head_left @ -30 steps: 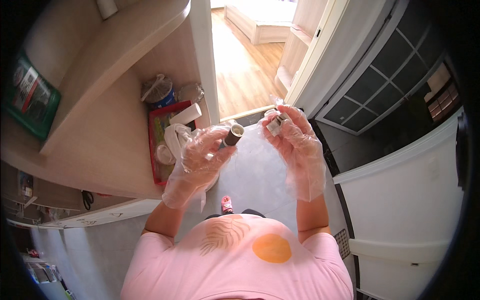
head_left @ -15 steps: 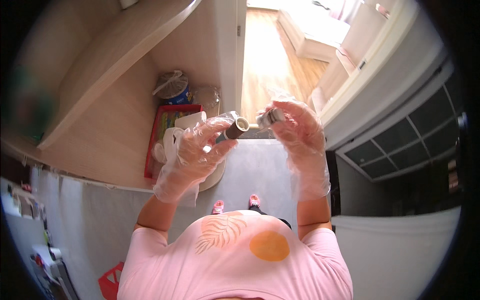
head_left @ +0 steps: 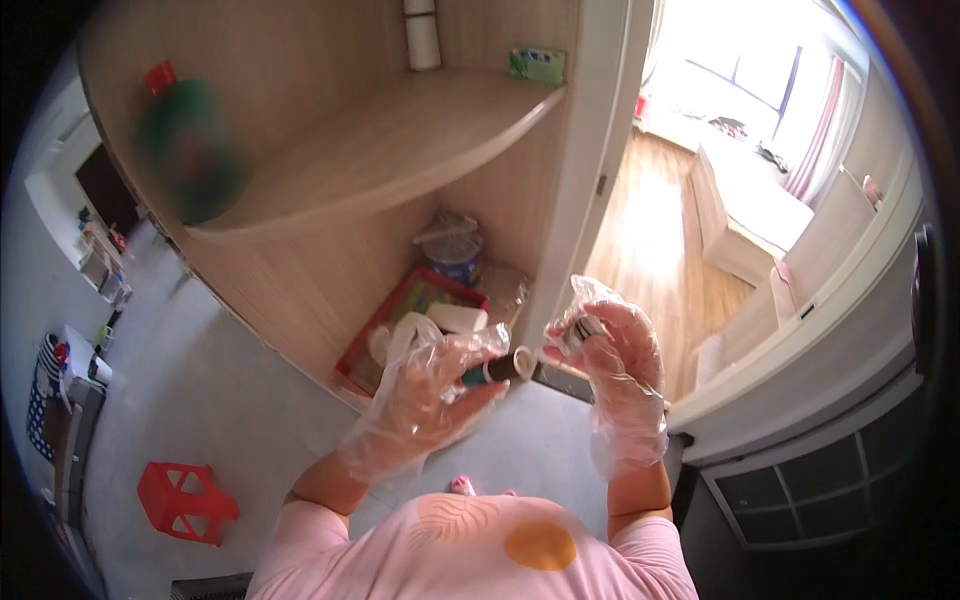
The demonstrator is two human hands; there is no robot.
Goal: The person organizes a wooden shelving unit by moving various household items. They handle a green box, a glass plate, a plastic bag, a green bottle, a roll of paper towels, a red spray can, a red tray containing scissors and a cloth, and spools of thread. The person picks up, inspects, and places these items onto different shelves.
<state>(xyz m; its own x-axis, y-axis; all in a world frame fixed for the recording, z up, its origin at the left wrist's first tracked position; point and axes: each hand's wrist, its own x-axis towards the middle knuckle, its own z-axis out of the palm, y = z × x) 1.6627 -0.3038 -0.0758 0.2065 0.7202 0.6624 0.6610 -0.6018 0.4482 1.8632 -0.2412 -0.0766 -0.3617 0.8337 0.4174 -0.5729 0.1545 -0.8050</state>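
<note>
Both my hands wear loose clear plastic gloves. My left hand [head_left: 435,400] is closed round a small tube [head_left: 505,368], dark brown with a teal part near the palm and a pale round end that points right. Opposite it, my right hand [head_left: 622,360] pinches a small pale piece with dark stripes [head_left: 583,332]; its kind is not clear. The two pieces are apart, with a narrow gap between them. Behind my left hand, on the lower corner shelf, a red box [head_left: 372,335] holds white items, partly hidden by the glove.
Above curves a wooden shelf [head_left: 400,125] bearing a white cylinder [head_left: 423,42], a green packet [head_left: 538,64] and a blurred green bottle [head_left: 190,150]. A blue tub [head_left: 452,262] stands behind the red box. A red stool [head_left: 188,502] is at lower left; a doorway opens at right.
My view has tilted up and turned left, bringing the upper shelf and the whole stool into sight. Both hands keep hold of their pieces, which remain apart.
</note>
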